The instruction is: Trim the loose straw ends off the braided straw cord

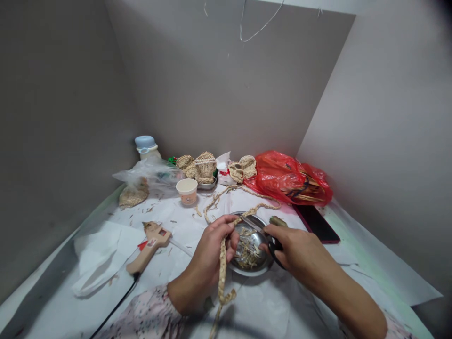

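My left hand (219, 240) is closed around a braided straw cord (222, 268), whose one end hangs down toward me. The rest of the cord loops away over the table behind the bowl. In my right hand (287, 245) is a pair of scissors (273, 249) with black handles. Their blades point left and reach the cord by my left fingertips; whether they are apart is too small to tell. Under both hands sits a round metal bowl (252, 272) holding short straw clippings (247, 254).
At left lie a glue gun (150, 247) with a cord and white paper (95, 254). Behind stand a paper cup (187, 192), a blue-lidded bottle (146, 147), woven straw pieces (205, 167) and a red plastic bag (282, 176). A dark tablet (318, 223) and a thread spool (278, 221) lie right.
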The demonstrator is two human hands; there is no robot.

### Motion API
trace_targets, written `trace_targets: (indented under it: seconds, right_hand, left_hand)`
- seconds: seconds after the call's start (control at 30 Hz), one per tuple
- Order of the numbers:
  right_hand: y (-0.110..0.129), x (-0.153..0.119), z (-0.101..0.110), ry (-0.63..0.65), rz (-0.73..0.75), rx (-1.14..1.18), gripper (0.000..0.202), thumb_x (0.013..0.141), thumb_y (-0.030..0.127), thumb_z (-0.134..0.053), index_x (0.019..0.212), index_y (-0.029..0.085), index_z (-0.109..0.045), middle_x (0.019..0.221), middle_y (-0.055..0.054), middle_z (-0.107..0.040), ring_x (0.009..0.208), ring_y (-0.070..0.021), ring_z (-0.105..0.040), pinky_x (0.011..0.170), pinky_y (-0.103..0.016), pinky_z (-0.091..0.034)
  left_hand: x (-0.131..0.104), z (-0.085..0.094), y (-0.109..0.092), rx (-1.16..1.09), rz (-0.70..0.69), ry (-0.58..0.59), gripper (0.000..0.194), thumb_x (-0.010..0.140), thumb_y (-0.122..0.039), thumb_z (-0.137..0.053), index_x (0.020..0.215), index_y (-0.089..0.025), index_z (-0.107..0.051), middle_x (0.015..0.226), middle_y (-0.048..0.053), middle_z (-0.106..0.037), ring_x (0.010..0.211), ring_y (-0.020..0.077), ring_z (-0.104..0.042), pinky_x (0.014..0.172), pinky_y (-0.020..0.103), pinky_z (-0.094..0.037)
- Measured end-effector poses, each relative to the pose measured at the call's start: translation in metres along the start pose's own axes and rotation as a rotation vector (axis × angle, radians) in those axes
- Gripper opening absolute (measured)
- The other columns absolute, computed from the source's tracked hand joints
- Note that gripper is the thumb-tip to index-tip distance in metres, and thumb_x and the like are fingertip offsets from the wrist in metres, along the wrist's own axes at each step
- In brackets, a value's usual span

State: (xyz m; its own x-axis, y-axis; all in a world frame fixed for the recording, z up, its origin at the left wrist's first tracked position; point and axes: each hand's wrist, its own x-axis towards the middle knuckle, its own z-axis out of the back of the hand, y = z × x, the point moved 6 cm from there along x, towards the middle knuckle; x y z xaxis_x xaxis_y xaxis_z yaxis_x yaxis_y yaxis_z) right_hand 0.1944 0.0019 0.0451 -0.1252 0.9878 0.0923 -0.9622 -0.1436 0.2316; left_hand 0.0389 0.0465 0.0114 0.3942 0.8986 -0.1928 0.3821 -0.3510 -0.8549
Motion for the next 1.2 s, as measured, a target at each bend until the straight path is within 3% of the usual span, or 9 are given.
trace_targets:
  seconds: [0.67,0.87,1.0,1.2]
  right_hand:
    - [-0.005,0.003,-0.006,0.005,0.011,-0.018,0.009,0.083,0.027,-0.054,0.089,0.029,-0.062,0.077,0.000,-0.070,0.069,-0.0169,-0.063,0.056,-0.024,-0.031]
    - [-0.009,0.002,0.000,-0.027,-0.029,0.026,0.014,0.082,0.035,-0.058,0.093,0.027,-0.063,0.077,-0.001,-0.069,0.067,-0.0185,-0.062,0.057,-0.026,-0.033]
    - [-0.012,0.003,0.009,-0.112,-0.110,0.237,0.023,0.080,0.044,-0.060,0.092,0.025,-0.062,0.072,-0.001,-0.065,0.065,-0.0181,-0.057,0.060,-0.028,-0.037]
    - [-0.013,0.016,-0.009,-0.093,-0.225,1.028,0.033,0.080,0.051,-0.057,0.091,0.020,-0.056,0.069,0.000,-0.061,0.062,-0.0148,-0.055,0.054,-0.025,-0.038]
  left_hand:
    - [0.001,0.000,0.000,0.005,0.002,-0.004,0.019,0.074,-0.021,-0.051,0.092,-0.015,-0.052,0.044,-0.006,-0.051,0.028,0.0041,-0.031,0.035,0.019,-0.014]
    - [0.001,0.002,0.000,0.017,-0.010,-0.011,0.021,0.075,-0.022,-0.052,0.094,-0.013,-0.054,0.045,-0.005,-0.052,0.029,0.0040,-0.032,0.036,0.019,-0.016]
    - [0.000,0.000,-0.001,0.036,-0.031,-0.017,0.022,0.074,-0.022,-0.055,0.093,-0.012,-0.057,0.045,-0.006,-0.051,0.031,0.0035,-0.032,0.037,0.018,-0.016]
    - [-0.003,-0.007,0.002,0.208,-0.072,0.069,0.019,0.072,-0.025,-0.060,0.087,-0.013,-0.065,0.049,-0.004,-0.052,0.036,0.0055,-0.037,0.039,0.019,-0.022]
